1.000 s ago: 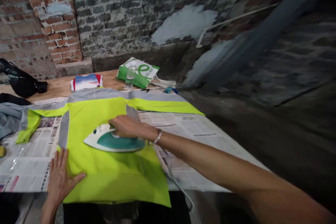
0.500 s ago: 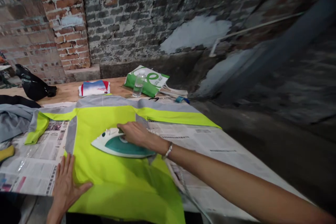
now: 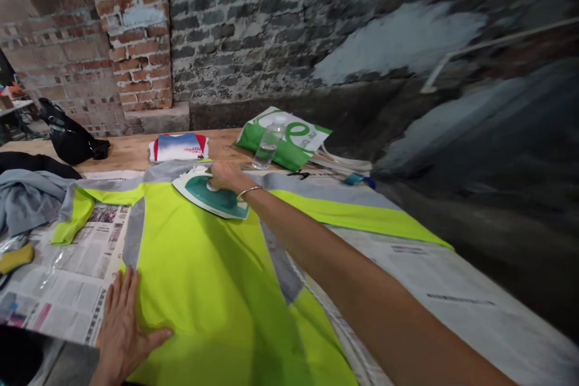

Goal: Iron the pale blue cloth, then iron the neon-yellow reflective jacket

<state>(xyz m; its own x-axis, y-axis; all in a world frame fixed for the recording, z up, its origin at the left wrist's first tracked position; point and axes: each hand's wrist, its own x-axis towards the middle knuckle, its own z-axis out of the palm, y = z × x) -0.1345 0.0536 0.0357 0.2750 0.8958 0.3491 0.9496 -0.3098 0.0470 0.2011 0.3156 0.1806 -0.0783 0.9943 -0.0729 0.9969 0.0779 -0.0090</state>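
A neon yellow and grey long-sleeved top (image 3: 190,289) lies spread over newspaper on the table. My right hand (image 3: 228,176) is wrapped round the handle of a white and teal iron (image 3: 212,196). The iron rests on the upper chest of the top, near the grey shoulder band, its tip to the left. Flat on the lower left edge of the top lies my left hand (image 3: 124,319), thumb spread away from the fingers. The iron's cord (image 3: 337,319) runs down the right side, partly behind my right forearm.
Behind the top are a folded white, red and blue garment (image 3: 178,148), a clear bottle (image 3: 269,145) and a green-white bag (image 3: 294,139). Grey clothing (image 3: 34,202), a black bag (image 3: 70,136) and a yellow object (image 3: 17,258) lie left. Newspaper (image 3: 434,283) covers the right side.
My right hand has slid the iron away from me, from the middle of the top up to its chest. My left hand stays flat at the lower left edge. The view has shifted left.
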